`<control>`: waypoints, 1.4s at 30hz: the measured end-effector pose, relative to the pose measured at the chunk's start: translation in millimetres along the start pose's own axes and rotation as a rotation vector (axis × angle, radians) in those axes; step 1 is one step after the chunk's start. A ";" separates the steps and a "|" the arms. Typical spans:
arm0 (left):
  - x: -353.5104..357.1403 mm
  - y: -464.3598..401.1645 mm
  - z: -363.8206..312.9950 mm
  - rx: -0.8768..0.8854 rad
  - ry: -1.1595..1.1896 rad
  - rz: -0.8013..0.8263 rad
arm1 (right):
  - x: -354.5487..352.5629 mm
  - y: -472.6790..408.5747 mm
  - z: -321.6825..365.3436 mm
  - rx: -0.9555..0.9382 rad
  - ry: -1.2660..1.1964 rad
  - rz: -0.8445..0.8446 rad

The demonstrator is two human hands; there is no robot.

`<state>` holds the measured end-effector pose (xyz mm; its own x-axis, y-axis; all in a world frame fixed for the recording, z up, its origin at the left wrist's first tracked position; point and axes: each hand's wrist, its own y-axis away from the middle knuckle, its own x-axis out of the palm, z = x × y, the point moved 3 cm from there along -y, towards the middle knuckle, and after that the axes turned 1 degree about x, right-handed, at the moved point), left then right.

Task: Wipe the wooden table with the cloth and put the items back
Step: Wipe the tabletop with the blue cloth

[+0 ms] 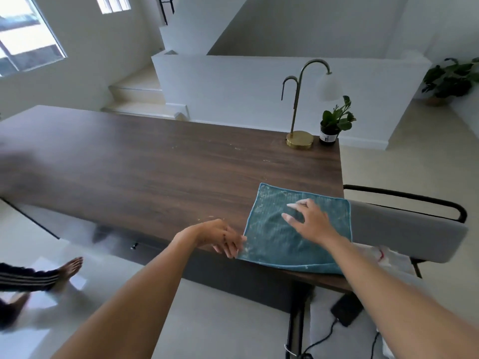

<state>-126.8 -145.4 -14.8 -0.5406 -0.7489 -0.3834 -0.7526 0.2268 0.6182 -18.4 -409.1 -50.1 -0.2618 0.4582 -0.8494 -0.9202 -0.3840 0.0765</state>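
Lying flat, one cloth [293, 229], two hands, one lamp [300, 137], one plant [335, 120]

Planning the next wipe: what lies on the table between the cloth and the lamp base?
Only bare wood with pale crumbs between cloth and lamp base, per the head view.

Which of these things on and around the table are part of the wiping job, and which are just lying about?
Part of the job:
teal cloth, spread flat at the table's near right corner
wooden table, with pale crumbs on it
brass lamp and small potted plant, at the far right corner
left hand and right hand, on the cloth

Just lying about:
grey chair
black phone with its cable
large floor plant
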 end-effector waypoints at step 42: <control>-81.3 -0.1 181.3 -0.495 -0.325 -1.075 | 108.0 12.9 72.1 -0.102 0.388 0.021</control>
<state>-150.9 28.4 -108.1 0.1450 -0.2028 -0.9684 -0.6878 -0.7242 0.0487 -79.6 -306.8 -103.2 -0.1331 0.1201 -0.9838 -0.8768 -0.4770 0.0604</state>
